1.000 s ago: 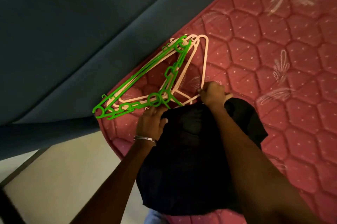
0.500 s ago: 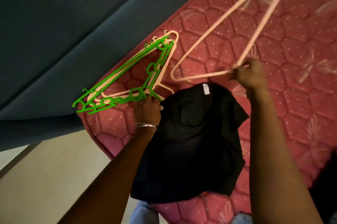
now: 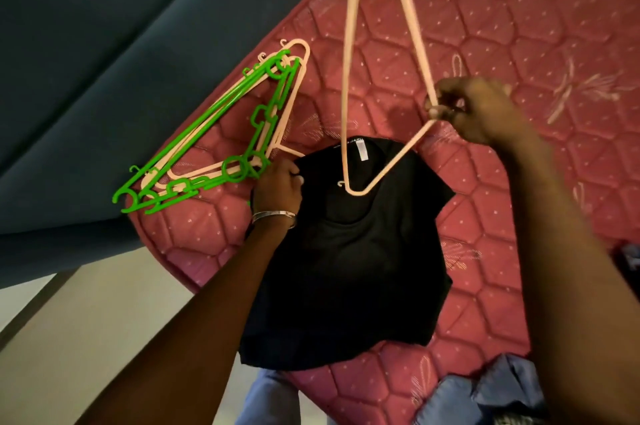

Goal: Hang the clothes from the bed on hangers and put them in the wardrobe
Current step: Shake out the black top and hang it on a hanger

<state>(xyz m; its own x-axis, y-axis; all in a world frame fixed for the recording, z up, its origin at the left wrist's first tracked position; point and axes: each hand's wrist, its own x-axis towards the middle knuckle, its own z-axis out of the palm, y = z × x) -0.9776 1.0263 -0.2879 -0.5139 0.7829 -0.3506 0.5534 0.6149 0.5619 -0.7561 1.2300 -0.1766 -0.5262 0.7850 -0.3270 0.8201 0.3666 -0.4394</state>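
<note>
A black T-shirt lies flat on the pink quilted mattress, neck opening towards the headboard, a white label showing at the collar. My right hand pinches the hook end of a pale pink hanger and holds it above the shirt, one shoulder tip over the neck opening. My left hand grips the shirt's collar edge at the left. A stack of green and pink hangers lies on the mattress corner beside my left hand.
A dark blue padded bed frame runs along the left of the mattress. Pale floor shows below it. Blue clothing lies bunched at the bottom right, and a dark item peeks in at the right edge.
My right hand has lifted one pink hanger off the stack, swung it to the right, then turned it so a shoulder tip comes over the shirt's neck. My left hand stays at the collar.
</note>
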